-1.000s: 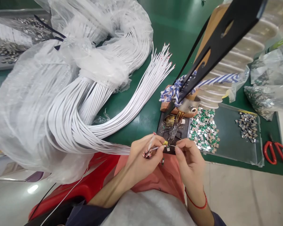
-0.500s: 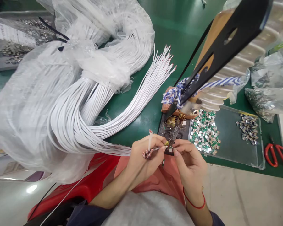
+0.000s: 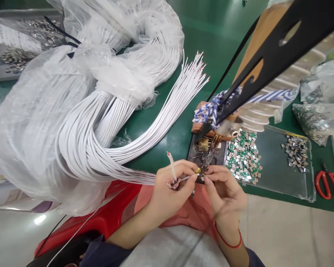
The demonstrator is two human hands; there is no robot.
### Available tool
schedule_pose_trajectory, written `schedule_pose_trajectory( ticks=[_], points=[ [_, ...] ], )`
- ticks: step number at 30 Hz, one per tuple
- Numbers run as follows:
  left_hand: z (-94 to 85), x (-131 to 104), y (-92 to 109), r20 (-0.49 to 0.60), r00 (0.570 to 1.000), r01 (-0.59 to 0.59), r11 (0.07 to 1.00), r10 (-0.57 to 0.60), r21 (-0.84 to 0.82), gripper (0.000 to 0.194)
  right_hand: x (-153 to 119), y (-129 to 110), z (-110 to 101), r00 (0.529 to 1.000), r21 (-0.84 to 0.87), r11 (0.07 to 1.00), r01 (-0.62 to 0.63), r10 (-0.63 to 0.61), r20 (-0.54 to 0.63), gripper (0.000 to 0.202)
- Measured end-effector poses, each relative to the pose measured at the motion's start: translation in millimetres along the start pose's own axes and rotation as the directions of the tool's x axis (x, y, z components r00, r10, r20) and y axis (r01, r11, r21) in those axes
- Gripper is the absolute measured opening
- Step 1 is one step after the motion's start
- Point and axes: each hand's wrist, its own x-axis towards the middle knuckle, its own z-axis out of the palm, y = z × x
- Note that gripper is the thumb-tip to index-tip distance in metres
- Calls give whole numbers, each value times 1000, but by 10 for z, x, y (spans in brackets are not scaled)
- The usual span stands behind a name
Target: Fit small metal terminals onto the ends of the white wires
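Grey, a shallow tray (image 3: 0,73) at upper left holds small metal pieces; beside it, a translucent plastic bag (image 3: 36,122) spills bundled white cables (image 3: 80,133). At lower centre I see the left hand (image 3: 169,189) clamped on cable ends; the right hand (image 3: 225,189) has fingertips bunched, grip unclear to me. A slotted black bracket (image 3: 269,61) blocks my upper right, above a dark flat tray (image 3: 275,174) bearing green-and-silver connectors (image 3: 243,157).
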Motion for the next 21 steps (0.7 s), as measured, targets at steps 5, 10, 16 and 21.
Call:
schedule_pose_trajectory(
  ticks=[5,10,16,21],
  points=[
    [-9,-5,-33,16,1000,14,1000,-14,23,17,-24,23,-21,1000,-7,1000,-4,4,22,17],
    [-11,-25,-57,2,999,-50,996,50,77,18,-47,63,-42,999,-30,999,17,-16,34,16],
    [9,-9,-72,-2,1000,-15,997,16,78,17,-34,57,-36,999,-15,999,28,-27,41,20],
    [-35,-3,-108,82,997,-1,999,-2,35,19,-43,60,-53,998,-33,999,-20,22,58,16]
  ],
)
